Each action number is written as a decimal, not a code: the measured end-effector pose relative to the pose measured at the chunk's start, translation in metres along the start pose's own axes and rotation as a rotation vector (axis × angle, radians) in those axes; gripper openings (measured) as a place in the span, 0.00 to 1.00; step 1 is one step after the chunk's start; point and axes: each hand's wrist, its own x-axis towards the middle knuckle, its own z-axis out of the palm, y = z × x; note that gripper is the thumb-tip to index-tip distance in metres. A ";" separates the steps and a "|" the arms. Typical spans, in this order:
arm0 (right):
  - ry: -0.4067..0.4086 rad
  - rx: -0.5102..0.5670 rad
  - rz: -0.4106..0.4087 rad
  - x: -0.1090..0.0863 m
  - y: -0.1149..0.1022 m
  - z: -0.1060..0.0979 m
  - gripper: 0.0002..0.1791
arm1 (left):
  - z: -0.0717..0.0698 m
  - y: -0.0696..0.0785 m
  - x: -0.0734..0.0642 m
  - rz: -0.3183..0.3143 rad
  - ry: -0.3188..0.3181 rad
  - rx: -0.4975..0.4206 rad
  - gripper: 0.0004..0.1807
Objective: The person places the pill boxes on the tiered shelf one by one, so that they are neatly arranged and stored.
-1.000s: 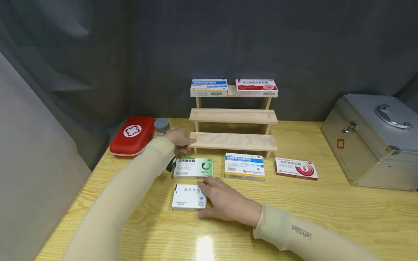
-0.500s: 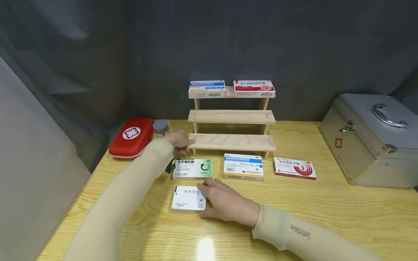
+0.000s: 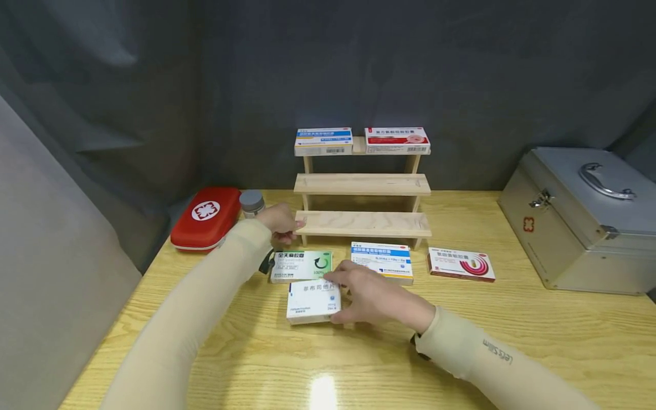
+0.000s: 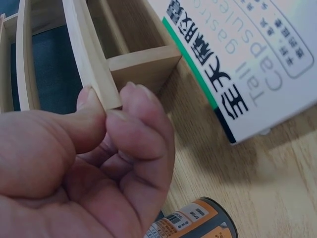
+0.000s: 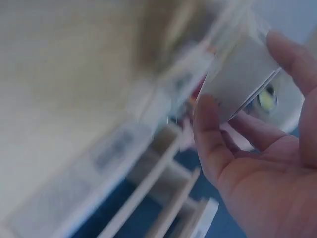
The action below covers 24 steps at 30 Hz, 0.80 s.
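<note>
A white medicine box (image 3: 311, 302) is pinched at its right end between the thumb and fingers of my right hand (image 3: 371, 293). In the head view it overlaps the front edge of a green-and-white medicine box (image 3: 302, 265). The right wrist view is blurred but shows the held box (image 5: 242, 69) between thumb and fingertips. My left hand (image 3: 279, 221) grips the left end of the lowest board of a three-step wooden rack (image 3: 364, 223). Close up in the left wrist view, thumb and fingers pinch the board's end (image 4: 96, 64).
On the rack's top step lie a blue-and-white box (image 3: 324, 141) and a red-and-white box (image 3: 397, 140). Another blue-and-white box (image 3: 384, 262) and a pink-and-white box (image 3: 461, 264) lie before it. A red case (image 3: 206, 218), grey-capped bottle (image 3: 252, 203) and metal case (image 3: 579, 222) flank the rack.
My right hand has lifted the white medicine box and carried it forward and slightly right, tilting it. The left hand has kept its hold on the rack.
</note>
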 end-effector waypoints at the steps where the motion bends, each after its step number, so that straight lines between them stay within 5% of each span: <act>1: 0.007 0.013 0.008 0.000 0.003 -0.007 0.43 | -0.001 0.000 0.000 -0.002 0.002 -0.002 0.20; 10: 0.096 0.207 0.100 0.016 0.032 -0.065 0.42 | -0.003 -0.003 0.000 -0.008 0.008 -0.013 0.19; 24: 0.207 0.298 0.243 0.094 0.069 -0.116 0.45 | 0.000 -0.004 0.003 0.002 0.025 0.031 0.20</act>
